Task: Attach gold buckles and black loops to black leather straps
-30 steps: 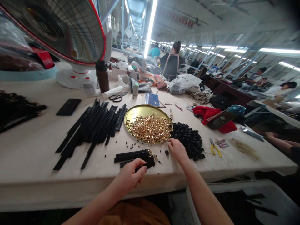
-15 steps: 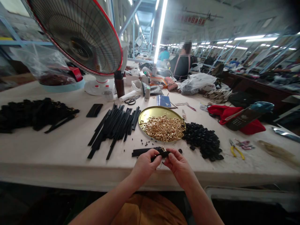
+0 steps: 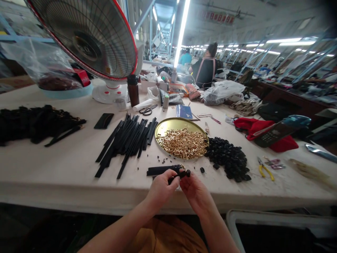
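Left hand (image 3: 163, 185) pinches black strap (image 3: 182, 174) above near edge of tabletop (image 3: 79, 175), probably steadying it for right hand (image 3: 194, 189), curled at strap's right end, grip unclear; tray (image 3: 168, 123) of gold fittings (image 3: 184, 144), black-piece pile (image 3: 228, 160) sit farther, seemingly for short reach

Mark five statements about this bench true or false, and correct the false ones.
1. The left hand, close to the right hand, holds a black strip. True.
2. The round tray bears gold-coloured pieces. True.
3. The right hand rests in the tray. False: it is on the tray's near side.
4. Yellow-handled pliers lie right of the black heap. True.
5. The heap is left of the tray. False: it is right of it.
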Tool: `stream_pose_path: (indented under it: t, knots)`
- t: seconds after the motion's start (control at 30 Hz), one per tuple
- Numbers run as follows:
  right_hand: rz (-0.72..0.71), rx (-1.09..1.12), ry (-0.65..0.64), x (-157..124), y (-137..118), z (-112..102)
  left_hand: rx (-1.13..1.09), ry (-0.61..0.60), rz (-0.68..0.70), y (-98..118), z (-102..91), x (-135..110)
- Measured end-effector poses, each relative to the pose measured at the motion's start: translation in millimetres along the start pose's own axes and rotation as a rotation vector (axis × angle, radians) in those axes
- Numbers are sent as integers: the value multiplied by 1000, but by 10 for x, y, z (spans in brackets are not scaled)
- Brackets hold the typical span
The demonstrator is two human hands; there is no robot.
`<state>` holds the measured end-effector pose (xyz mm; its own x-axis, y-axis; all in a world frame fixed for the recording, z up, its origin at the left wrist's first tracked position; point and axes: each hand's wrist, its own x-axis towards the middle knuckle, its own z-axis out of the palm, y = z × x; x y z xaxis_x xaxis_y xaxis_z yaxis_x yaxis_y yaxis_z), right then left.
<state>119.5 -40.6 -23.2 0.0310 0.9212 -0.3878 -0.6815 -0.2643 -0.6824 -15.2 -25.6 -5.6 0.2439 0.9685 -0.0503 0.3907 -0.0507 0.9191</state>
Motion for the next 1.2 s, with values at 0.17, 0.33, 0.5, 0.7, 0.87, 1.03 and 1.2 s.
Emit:
stream_pose_path:
  t: [0.17,0.33,0.5,0.7,0.87,1.03,1.2]
  knots:
    - [-156,-115,3,-14,139,69,71,7,4,-33,20,-1]
    - [-307,-438,19,13,134,-63,118,-98,30,-48,-50,1]
    - [-261,-452,-23,-6,124,-123,90,-106,72,-44,-22,23]
    - [-175,-211,-5,-60,243,-126,47,-117,76,-11,85,-32]
    - [-202,-285,84,-76,189,-147,45,-129,86,-9,36,-86]
    - [-165,-344,-7,-154,195,-106,54,-135,84,-17,1,-110]
    - [-201,-261,22,-188,181,-145,44,-140,53,-27,-35,-96]
